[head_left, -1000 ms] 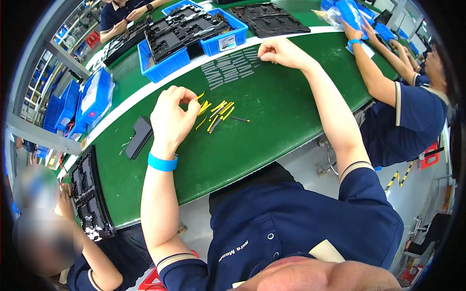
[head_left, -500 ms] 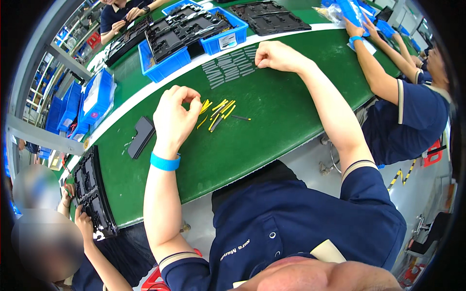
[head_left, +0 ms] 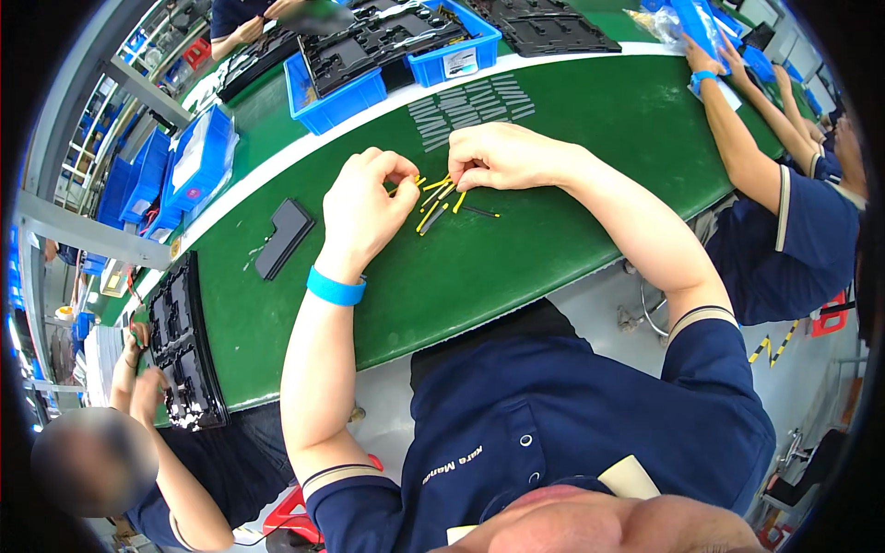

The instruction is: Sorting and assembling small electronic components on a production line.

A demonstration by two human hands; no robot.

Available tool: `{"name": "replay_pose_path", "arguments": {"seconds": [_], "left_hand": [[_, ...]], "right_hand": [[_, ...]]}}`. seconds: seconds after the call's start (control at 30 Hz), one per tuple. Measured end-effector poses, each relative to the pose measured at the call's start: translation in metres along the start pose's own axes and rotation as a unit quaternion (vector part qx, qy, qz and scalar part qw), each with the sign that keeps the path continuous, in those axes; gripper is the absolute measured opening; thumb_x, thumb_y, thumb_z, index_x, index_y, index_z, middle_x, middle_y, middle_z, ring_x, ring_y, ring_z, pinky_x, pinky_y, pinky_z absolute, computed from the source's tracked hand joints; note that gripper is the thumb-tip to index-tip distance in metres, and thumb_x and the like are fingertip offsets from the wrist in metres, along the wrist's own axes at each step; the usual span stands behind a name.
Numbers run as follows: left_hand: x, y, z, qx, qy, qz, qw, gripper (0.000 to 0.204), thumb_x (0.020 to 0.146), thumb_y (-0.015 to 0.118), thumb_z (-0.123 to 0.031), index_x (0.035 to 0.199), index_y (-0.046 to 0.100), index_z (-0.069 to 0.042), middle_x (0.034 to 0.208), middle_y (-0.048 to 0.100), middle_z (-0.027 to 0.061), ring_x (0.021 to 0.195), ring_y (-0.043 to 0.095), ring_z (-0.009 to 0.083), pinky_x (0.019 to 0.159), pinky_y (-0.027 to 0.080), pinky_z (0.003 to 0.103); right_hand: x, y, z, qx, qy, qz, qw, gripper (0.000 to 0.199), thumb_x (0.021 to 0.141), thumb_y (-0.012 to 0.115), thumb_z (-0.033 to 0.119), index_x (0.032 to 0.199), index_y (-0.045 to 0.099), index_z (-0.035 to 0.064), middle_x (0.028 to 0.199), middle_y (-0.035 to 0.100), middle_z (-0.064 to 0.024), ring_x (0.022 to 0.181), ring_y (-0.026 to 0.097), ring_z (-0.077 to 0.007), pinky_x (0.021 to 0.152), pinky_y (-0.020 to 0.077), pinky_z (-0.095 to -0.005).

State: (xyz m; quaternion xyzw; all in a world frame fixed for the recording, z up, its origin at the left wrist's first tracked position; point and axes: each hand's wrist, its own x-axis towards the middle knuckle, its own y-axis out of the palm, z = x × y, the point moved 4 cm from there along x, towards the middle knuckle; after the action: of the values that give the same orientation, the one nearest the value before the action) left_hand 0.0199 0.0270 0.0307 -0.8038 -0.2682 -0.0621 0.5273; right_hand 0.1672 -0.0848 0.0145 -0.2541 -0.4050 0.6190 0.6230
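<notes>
Right hand [head_left: 493,157] is shifted from grey strips [head_left: 472,109] to yellow strips [head_left: 428,219], so left hand [head_left: 367,198] is joined there; both grips curled, hold can't be told.

On the table [head_left: 442,286], loose strips [head_left: 433,220] lie to the right of the left hand [head_left: 371,203] and just this side of the right hand [head_left: 498,158], whose contact with them is hard to make out. Beyond both hands lie strips in rows [head_left: 473,109]; behind these, to the left, trays [head_left: 369,48] rest across two bins [head_left: 343,106]. A block [head_left: 286,239] lies left of the left hand, with another tray [head_left: 189,341] farther left.
</notes>
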Motion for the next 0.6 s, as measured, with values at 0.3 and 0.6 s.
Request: {"name": "replay_pose_path", "arguments": {"seconds": [0.3,0.6], "left_hand": [[-0.001,0.009,-0.005,-0.039,0.031,0.043,0.998,0.012,0.079,0.066,-0.023,0.08,0.07,-0.011,0.08,0.061,0.0049,0.08,0.059,0.0237,0.071,0.05,0.037],[-0.004,0.014,-0.01,-0.059,0.017,0.058,0.996,0.011,0.078,0.071,-0.018,0.081,0.068,-0.008,0.079,0.06,0.005,0.079,0.059,0.0229,0.07,0.049,0.035]], "right_hand": [[-0.001,-0.008,-0.001,0.042,-0.013,-0.046,0.998,0.007,0.087,0.061,0.008,0.088,0.057,0.0023,0.085,0.06,-0.0111,0.079,0.06,-0.026,0.071,0.048,-0.0367],[0.0,-0.007,0.014,0.124,0.003,-0.101,0.987,0.009,0.084,0.062,0.007,0.091,0.063,0.0023,0.081,0.063,-0.0074,0.069,0.057,-0.0156,0.065,0.0479,-0.0307]]}}
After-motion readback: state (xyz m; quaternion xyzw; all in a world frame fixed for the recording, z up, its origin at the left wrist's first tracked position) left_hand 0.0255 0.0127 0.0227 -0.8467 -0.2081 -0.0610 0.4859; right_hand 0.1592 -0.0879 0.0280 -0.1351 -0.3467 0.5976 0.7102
